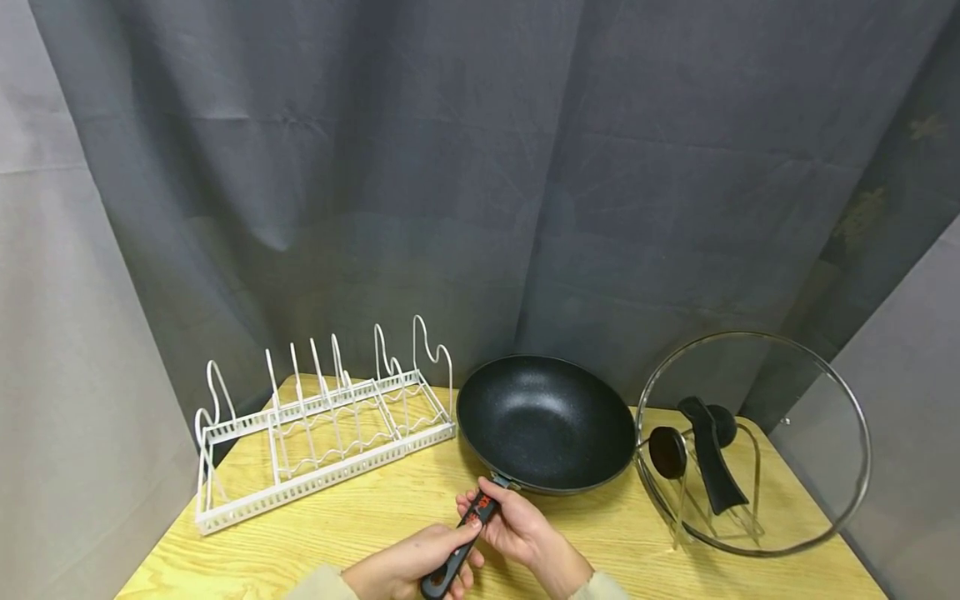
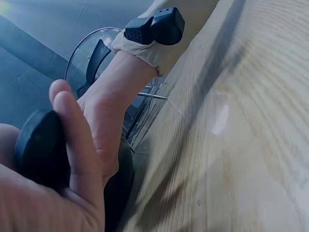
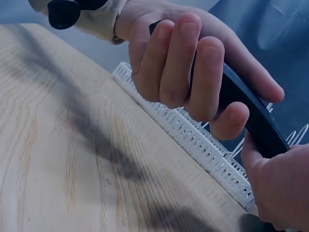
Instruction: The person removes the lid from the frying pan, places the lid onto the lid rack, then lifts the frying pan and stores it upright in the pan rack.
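A black wok [image 1: 546, 427] is in the middle of the head view, its round bowl facing up. Its black handle [image 1: 448, 573] with red marks points down-left, toward the front edge. My left hand [image 1: 420, 554] grips the handle near its free end, thumb along the top and fingers curled beneath, as the right wrist view also shows. Closer to the bowl, my right hand [image 1: 521, 525] holds the same handle, with its thumb beside the metal joint. In the left wrist view the handle's dark end [image 2: 42, 150] pokes out of the left hand.
To the left stands a white wire rack [image 1: 322, 467] with upright dividers. On the right, a large glass lid [image 1: 851, 392] with a black handle leans in a metal stand [image 1: 756, 467]. Grey curtains [image 1: 480, 167] close off the back and sides of the wooden table [image 1: 360, 517].
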A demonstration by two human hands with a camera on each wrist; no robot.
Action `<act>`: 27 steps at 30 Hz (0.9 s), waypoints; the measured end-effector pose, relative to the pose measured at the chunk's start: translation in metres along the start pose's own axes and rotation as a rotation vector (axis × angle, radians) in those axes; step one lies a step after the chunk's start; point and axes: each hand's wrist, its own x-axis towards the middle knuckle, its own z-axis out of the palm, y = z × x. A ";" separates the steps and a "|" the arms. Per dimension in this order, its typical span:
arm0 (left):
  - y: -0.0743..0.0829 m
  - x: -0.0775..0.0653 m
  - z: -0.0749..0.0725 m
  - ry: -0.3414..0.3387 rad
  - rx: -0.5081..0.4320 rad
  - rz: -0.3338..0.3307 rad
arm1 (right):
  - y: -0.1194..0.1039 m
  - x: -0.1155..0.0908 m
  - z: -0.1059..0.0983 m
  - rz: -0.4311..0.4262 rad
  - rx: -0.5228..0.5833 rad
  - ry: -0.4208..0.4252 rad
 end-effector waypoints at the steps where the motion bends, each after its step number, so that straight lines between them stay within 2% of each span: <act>1: 0.000 0.000 0.001 0.007 0.000 0.003 | 0.000 0.000 0.000 -0.002 0.006 -0.003; 9: 0.000 0.003 0.007 0.059 0.012 0.026 | -0.002 -0.003 0.002 -0.003 0.057 0.002; 19: 0.000 0.004 0.014 0.033 -0.012 0.023 | -0.005 -0.007 0.000 -0.013 0.078 -0.018; 27: 0.000 0.007 0.021 0.022 -0.008 0.037 | -0.005 -0.011 -0.002 -0.016 0.066 0.009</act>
